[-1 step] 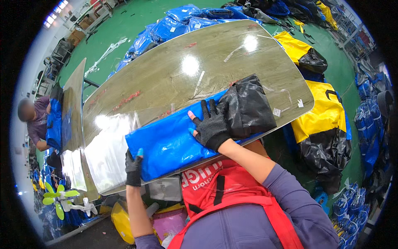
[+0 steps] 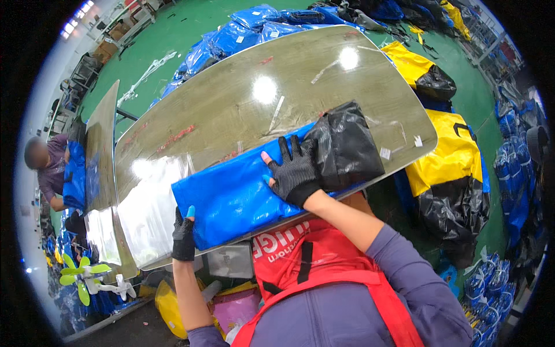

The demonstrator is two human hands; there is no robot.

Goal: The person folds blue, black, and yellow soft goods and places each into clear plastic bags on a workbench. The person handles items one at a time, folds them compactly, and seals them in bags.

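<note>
A folded bag, blue [image 2: 231, 196] over most of its length and black [image 2: 347, 144] at its right end, lies across the near edge of a shiny metal table [image 2: 231, 98]. My right hand [image 2: 295, 173], in a black glove with the fingertips bare, presses flat on the bag where blue meets black, fingers spread. My left hand [image 2: 184, 234], also gloved, grips the blue end at the table's near edge, just right of a stack of clear plastic sheets [image 2: 147, 214].
Yellow and black bags [image 2: 451, 156] are heaped on the green floor at the right, and blue bags [image 2: 231, 34] beyond the table. Another person [image 2: 49, 168] works at a second metal table [image 2: 101, 144] on the left. A small green fan [image 2: 87, 277] stands low left.
</note>
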